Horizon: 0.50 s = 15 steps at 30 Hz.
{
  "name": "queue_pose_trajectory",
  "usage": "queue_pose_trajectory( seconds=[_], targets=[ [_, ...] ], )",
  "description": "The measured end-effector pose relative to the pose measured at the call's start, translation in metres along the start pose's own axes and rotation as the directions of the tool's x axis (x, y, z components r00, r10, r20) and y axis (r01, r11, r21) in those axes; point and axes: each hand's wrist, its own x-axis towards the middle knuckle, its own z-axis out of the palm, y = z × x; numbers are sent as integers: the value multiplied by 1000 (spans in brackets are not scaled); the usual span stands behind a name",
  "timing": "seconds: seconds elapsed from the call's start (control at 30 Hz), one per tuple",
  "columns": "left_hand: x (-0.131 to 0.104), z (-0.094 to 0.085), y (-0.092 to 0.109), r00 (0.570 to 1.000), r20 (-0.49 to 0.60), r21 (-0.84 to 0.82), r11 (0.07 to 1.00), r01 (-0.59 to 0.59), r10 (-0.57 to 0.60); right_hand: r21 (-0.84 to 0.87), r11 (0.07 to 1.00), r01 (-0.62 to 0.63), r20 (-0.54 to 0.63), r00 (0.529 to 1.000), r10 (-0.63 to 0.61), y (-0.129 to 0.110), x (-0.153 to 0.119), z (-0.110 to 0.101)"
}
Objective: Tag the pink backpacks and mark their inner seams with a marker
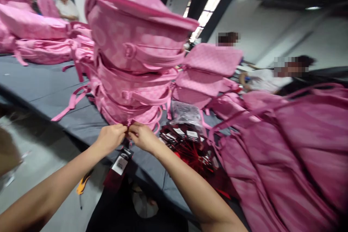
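My left hand (112,136) and my right hand (143,136) meet fingertip to fingertip at the front of the lowest pink backpack (130,114) in a stack. Both are closed in a pinch. Just beneath them dangles a dark hang tag (121,165) with a white barcode label, its string running up to my fingers. Exactly how the string and the backpack's front meet is hidden by the fingertips. Right of my right hand lies a fanned pile of similar hang tags (187,137) with red strings.
A clear plastic bag (187,114) lies behind the tags on the grey table (73,123). More pink backpacks (285,145) crowd the right side, others (40,32) the far left. An orange-handled tool (83,185) hangs near the table edge. Other people sit farther back.
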Motion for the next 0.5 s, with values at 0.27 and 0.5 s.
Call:
queue_pose_trajectory(
  seconds=[0.27,0.5],
  targets=[
    [-3,13,-10,998,-46,10,999,-44,45,-112,992,-60,1,998,61,1,1,-2],
    [-6,7,-9,999,-22,90,995,39,-38,-165,986,-33,31,999,39,0,-1,-2]
  ],
)
